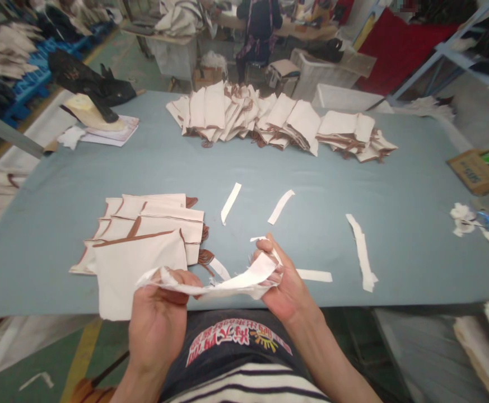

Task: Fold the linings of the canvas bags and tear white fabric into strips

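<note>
Both my hands hold a white fabric piece (pixel 227 285) with frayed edges, stretched between them above the table's near edge. My left hand (pixel 160 313) is closed on its left end, fingers curled over the cloth. The other end is gripped by my right hand (pixel 288 285), where a narrow white strip (pixel 259 239) also pokes out by the fingertips. Just beyond my left hand lies a stack of cream cloth bags (pixel 143 246) with brown trim and brown cords. Loose white strips lie on the table, one (pixel 315 275) beside my right hand.
The blue-green table (pixel 416 224) carries a long row of piled cream bags (pixel 244 115) at the back. At the far left sit a tape roll (pixel 87 109) and a booklet (pixel 122 131). A cardboard box (pixel 475 170) stands on the right. Another person (pixel 259 28) is behind the table.
</note>
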